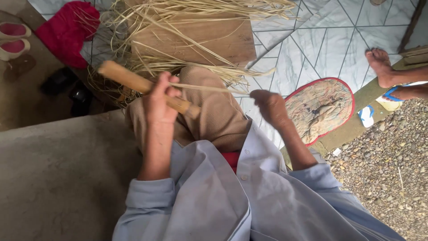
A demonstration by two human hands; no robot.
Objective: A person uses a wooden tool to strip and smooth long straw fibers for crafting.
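My left hand [159,100] is closed around a thick wooden stick [129,80] that slants up to the left over my knee. A thin pale straw strip [209,88] runs from that hand across to my right hand [269,107], whose fingers are pinched on its end. A loose pile of dry straw strips [187,27] lies spread over a wooden board [214,38] just beyond my knee in tan trousers [218,116].
A red cloth [67,29] lies at the upper left beside pink slippers [13,40]. An oval mat with a red border [318,107] rests on the patterned tile floor [330,35]. Another person's bare foot [381,67] stands at the right, near gravel [388,160].
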